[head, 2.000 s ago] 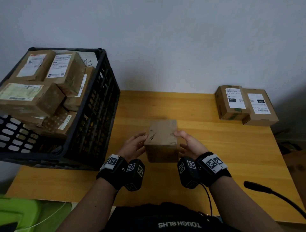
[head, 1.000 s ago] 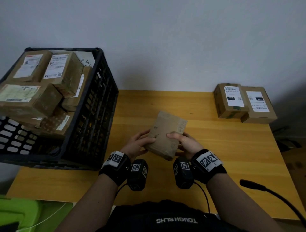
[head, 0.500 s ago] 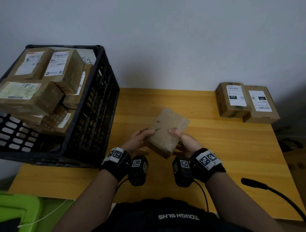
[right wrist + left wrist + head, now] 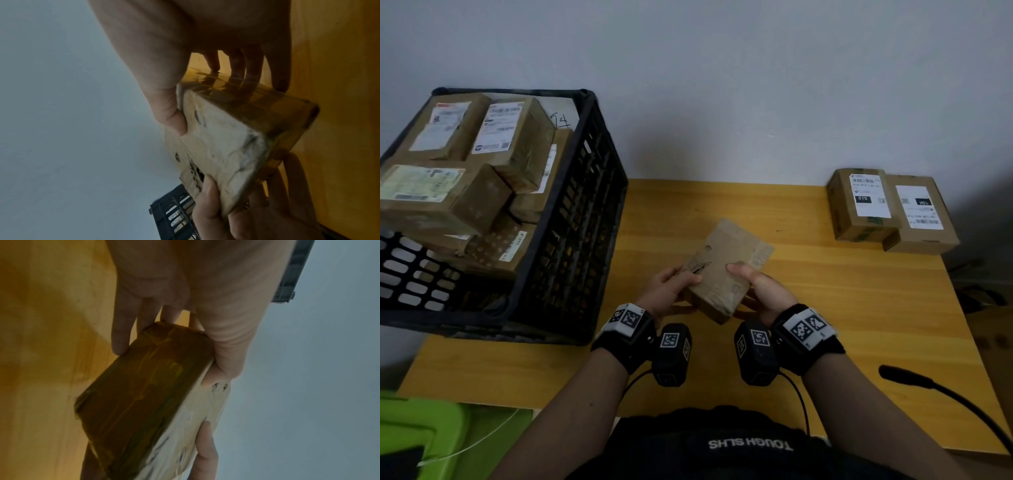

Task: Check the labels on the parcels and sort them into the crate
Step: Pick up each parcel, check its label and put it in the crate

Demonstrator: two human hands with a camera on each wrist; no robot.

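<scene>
1. The parcel point(image 4: 726, 267) is held between both hands above the table point(image 4: 842, 308), clear of its surface. Its long axis runs diagonally, from the near end at the wrists up and away to the right, so the top face tilts toward the person.
2. The left hand point(image 4: 669, 291) grips the near-left edge. Its thumb lies on the top face and its fingers point(image 4: 121, 331) curl under the taped side.
3. The right hand point(image 4: 760, 291) grips the near-right edge the same way, thumb on top and fingers point(image 4: 277, 68) beneath.
4. The crate point(image 4: 571, 219) stands well to the left of the fingers, already stacked with parcels. The left hand is the nearer one to it.
5. The top face shows worn print but no clear label, so the check looks unfinished; turning the parcel over likely comes first.
6. Two labelled boxes point(image 4: 890, 209) sit far right of the fingers, untouched.
</scene>
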